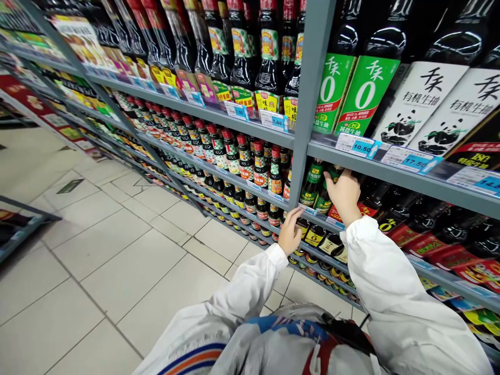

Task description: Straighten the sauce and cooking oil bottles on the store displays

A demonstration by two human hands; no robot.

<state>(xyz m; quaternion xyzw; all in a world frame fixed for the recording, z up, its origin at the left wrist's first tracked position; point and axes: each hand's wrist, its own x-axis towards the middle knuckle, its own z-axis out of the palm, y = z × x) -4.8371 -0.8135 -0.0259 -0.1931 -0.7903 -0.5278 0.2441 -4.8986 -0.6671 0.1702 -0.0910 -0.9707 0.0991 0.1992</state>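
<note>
My right hand (345, 194) reaches under the shelf board into the row of dark bottles. A green-labelled bottle (322, 202) has its neck between my thumb and fingers; the fingertips are partly hidden. Just to its left stands a matching bottle (311, 183), upright and apart from the hand. My left hand (289, 232) is lower and to the left, its fingers stretched out against the shelf edge by the grey upright. Nothing is in it. Both arms wear white sleeves.
A grey shelf upright (307, 99) divides the bays. Above my right hand, a shelf edge (390, 161) carries price tags and large boxed soy sauce bottles (367, 94). Rows of small red-capped bottles (246, 161) run left. Tiled floor (117, 250) lies below; a low rack (23, 226) stands far left.
</note>
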